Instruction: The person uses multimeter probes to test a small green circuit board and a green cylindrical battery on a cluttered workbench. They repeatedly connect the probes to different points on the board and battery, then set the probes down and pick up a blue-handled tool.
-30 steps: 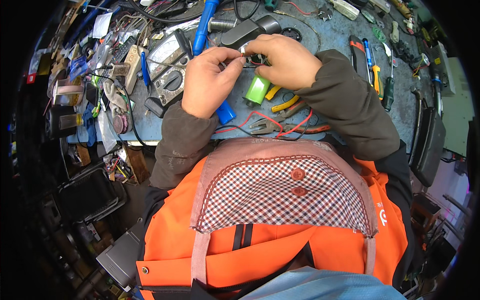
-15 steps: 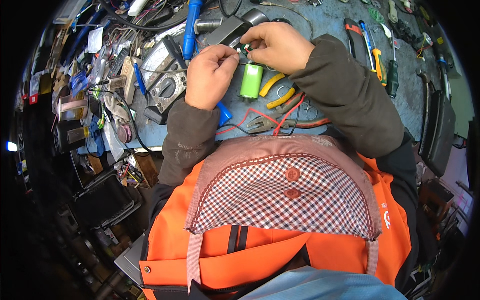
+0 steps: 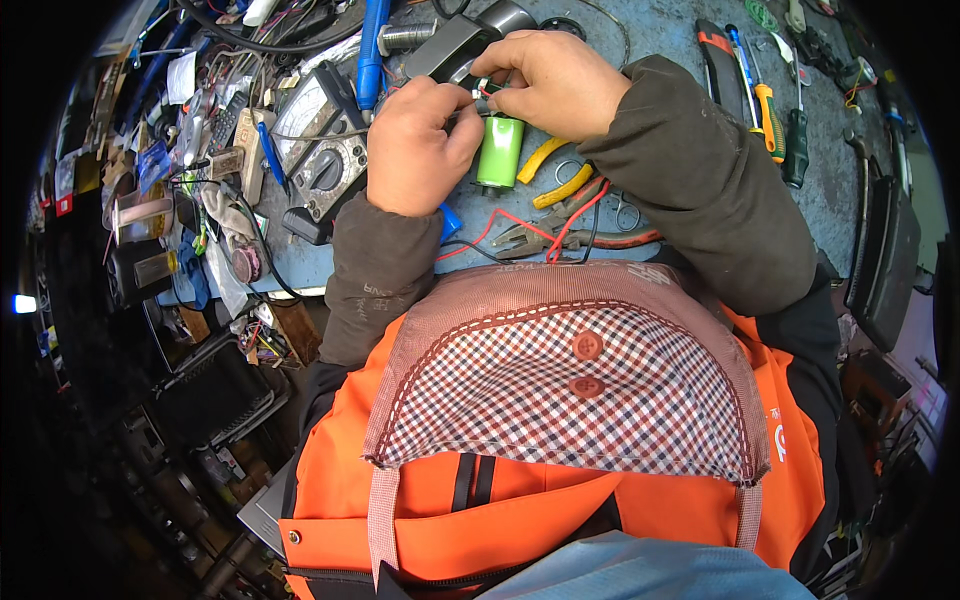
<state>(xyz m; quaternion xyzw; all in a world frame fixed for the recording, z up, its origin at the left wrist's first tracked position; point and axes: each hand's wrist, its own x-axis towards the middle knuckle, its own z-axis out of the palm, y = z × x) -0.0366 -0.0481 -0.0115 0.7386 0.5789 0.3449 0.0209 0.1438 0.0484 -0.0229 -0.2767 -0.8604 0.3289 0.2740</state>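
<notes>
My right hand [image 3: 560,85] is closed in a pinch on a small green circuit board [image 3: 487,87] with white and red bits, mostly hidden by the fingers. Close on its left, my left hand [image 3: 420,145] is also closed, thumb against curled fingers; whatever it pinches is hidden. Just below the fingertips a bright green cylinder [image 3: 500,155] stands on the blue-grey workbench [image 3: 660,130]. Yellow-handled pliers [image 3: 560,187] lie to its right. Nearer to me are combination pliers [image 3: 525,238] among red and black wires [image 3: 500,215].
An analog multimeter [image 3: 325,175] lies left of my left hand, with cables and clutter beyond. A blue tool handle [image 3: 372,50] and a dark grey device [image 3: 450,50] lie behind the hands. Screwdrivers [image 3: 770,125] and a red-and-black cutter [image 3: 718,65] are at the right.
Both hands have shifted slightly away from me and closer together. A small white piece that showed at my left fingertips is now against the green board or hidden.
</notes>
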